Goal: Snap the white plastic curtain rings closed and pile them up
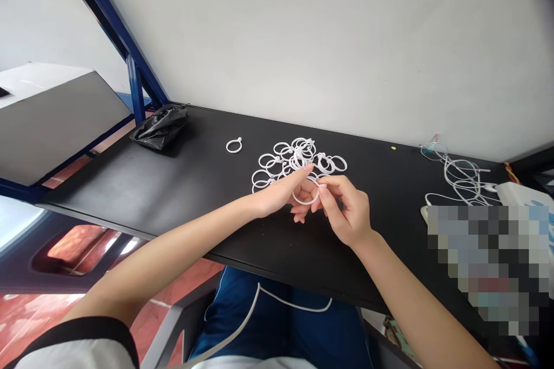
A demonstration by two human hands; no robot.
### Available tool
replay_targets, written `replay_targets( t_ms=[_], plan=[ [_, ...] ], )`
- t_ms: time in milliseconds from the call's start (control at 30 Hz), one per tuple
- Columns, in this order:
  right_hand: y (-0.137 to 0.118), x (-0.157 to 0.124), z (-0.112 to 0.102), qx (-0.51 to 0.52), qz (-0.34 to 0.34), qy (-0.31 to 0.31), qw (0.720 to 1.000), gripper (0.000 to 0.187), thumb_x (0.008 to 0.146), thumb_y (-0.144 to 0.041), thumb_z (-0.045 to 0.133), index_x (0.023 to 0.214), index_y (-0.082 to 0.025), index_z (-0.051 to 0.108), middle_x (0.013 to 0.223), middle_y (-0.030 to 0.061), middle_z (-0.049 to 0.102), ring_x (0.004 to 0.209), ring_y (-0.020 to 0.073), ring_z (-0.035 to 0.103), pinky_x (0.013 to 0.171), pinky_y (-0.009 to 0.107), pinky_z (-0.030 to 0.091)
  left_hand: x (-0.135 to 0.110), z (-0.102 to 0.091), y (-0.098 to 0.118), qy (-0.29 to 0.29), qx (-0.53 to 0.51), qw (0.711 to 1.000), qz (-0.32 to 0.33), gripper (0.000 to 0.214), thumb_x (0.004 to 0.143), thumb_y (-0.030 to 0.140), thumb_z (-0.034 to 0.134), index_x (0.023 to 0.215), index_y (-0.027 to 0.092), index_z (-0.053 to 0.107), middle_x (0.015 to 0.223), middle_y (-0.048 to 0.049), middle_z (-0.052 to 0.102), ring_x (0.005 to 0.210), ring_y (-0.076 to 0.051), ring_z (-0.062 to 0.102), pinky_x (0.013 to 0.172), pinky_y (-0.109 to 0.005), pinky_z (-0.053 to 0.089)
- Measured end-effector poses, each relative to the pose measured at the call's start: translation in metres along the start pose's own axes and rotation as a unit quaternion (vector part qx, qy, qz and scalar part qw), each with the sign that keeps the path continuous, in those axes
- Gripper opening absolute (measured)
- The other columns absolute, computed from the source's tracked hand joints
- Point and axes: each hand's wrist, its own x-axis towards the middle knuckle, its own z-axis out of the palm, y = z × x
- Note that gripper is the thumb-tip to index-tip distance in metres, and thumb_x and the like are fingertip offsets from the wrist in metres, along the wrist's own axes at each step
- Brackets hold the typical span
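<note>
White ring (306,203): between the two hands, pinched by the right grip near its small knob, its loop in front of the left palm, above the table.
Right hand (346,210): thumb and fingertips pressed together on the knob end of the ring, the wrist angled in from the right.
Left hand (281,193): thumb extended and standing apart from the fingers, which reach beneath the ring; whether they touch it, one cannot tell.
Loose rings (298,157): a heap of similar white loops just beyond the grip, overlapping one another, the nearest partly hidden by the left hand.
Stray ring (234,151): alone, beyond the grip and to its left, apart from the heap.
Table (208,173): black, beneath both hands, meeting a pale wall (303,40) beyond them.
Black bag (160,128): crumpled, well to the left of the grip, near a blue metal frame (104,11).
Cables (461,176): tangled, white, well to the right of the grip, near a white box (513,193).
Pixelated patch (485,259): right of the right hand, its contents unreadable.
</note>
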Motion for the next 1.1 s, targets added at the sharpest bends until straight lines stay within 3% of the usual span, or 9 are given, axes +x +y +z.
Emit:
replay_targets(
  t_ms=[600,933,1033,1100],
  plan=[
    [0.0,0.001,0.0,-0.01,0.011,0.003,1.0,0.013,0.096,-0.017,0.051,0.105,-0.022,0.059,0.065,-0.0039,0.069,0.052,0.0114,0.064,0.047,0.022,0.049,0.0,0.001,0.001,0.003,-0.019,1.0,-0.008,0.064,0.099,0.059,0.022,0.07,0.015,0.058,0.049,0.0048,0.037,0.047,-0.01,0.043,0.062,-0.025,0.052],
    [0.001,0.0,-0.001,-0.049,0.022,0.015,0.998,0.013,0.096,-0.019,0.053,0.107,-0.022,0.06,0.063,-0.0053,0.063,0.048,0.0096,0.058,0.05,0.023,0.048,0.002,0.005,0.001,0.013,-0.01,1.0,-0.007,0.059,0.1,0.056,0.023,0.075,0.015,0.057,0.05,0.0058,0.038,0.046,-0.009,0.043,0.06,-0.025,0.052],
    [0.007,-0.001,-0.002,-0.057,0.039,0.042,0.997,0.017,0.095,-0.022,0.055,0.111,-0.022,0.06,0.069,-0.0028,0.066,0.052,0.011,0.061,0.054,0.025,0.052,0.004,-0.005,0.007,0.034,0.003,0.999,0.004,0.056,0.098,0.059,0.03,0.08,0.015,0.058,0.053,0.0052,0.042,0.047,-0.009,0.046,0.058,-0.025,0.052],
    [0.016,0.0,-0.006,-0.084,0.075,0.104,0.988,0.017,0.094,-0.025,0.057,0.11,-0.021,0.062,0.077,0.0007,0.069,0.059,0.0134,0.065,0.06,0.028,0.055,0.003,-0.024,0.013,0.104,0.042,0.994,0.018,0.057,0.096,0.064,0.033,0.091,0.015,0.061,0.059,0.0038,0.047,0.05,-0.01,0.051,0.056,-0.025,0.053]
  ],
)
